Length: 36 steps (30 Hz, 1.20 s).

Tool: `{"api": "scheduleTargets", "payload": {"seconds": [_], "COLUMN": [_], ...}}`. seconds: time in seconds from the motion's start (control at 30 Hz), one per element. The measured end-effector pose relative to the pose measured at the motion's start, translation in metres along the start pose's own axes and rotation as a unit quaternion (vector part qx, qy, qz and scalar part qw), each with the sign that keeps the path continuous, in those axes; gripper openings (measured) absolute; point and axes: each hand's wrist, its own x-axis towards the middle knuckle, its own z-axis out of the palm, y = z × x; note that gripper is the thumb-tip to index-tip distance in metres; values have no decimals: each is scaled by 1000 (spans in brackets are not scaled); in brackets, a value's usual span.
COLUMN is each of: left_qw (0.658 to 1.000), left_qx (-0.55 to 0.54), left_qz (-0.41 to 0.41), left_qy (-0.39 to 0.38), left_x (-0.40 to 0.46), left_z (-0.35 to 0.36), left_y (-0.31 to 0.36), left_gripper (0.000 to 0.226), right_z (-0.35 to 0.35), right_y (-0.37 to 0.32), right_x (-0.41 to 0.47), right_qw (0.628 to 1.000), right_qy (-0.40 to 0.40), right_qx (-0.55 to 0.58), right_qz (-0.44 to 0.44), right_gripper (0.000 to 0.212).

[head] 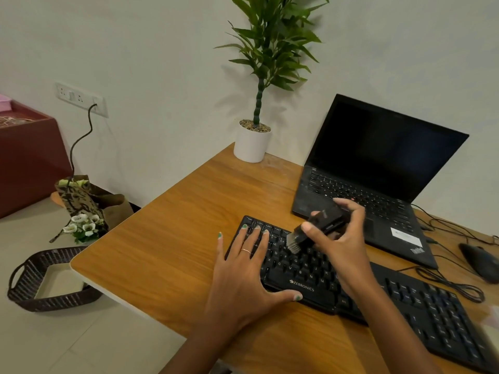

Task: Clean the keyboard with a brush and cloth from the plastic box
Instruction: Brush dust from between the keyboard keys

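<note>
My right hand (pixel 340 238) holds the brush (pixel 314 229) over the keyboard (pixel 351 287) mid-frame, my flat left hand (pixel 243 273) steadies it; I see no cloth, so wiping is left.

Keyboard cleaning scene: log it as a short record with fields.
surface: wooden desk
keyboard: black Zebronics keyboard, flat on the desk
left hand: left hand spread flat, fingers resting on the keyboard's left end
right hand: right hand grips the brush
brush: black brush, bristles pointing down at the upper key rows
behind keyboard: open ThinkPad laptop, screen dark
cloth: not in view
</note>
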Motion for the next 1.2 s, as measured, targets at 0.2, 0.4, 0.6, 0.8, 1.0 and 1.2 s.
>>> {"api": "scheduleTargets", "payload": {"seconds": [0.2,0.4,0.6,0.8,1.0,1.2], "left_qw": [1000,1000,1000,1000,1000,1000], "left_qx": [11,24,29,29,28,31], "left_qz": [-2,1,-3,-2,1,-2], "left_qy": [-13,2,-6,-6,-2,-2], "left_x": [-1,-2,-1,-1,-2,-1], "left_z": [3,5,5,7,5,5], "left_y": [0,0,-1,-2,-2,-1], "left_gripper": [111,110,111,113,112,113], "right_z": [15,5,23,14,23,26], "right_y": [9,0,8,-3,7,6], "right_x": [19,28,34,26,42,36], "right_qw": [982,986,973,981,968,969], "right_qy": [-46,-101,-46,-92,-54,-39], "right_qx": [-164,-129,-208,-170,-233,-235], "right_qz": [-81,-17,-84,-35,-72,-60], "right_gripper": [71,69,70,68,70,72]}}
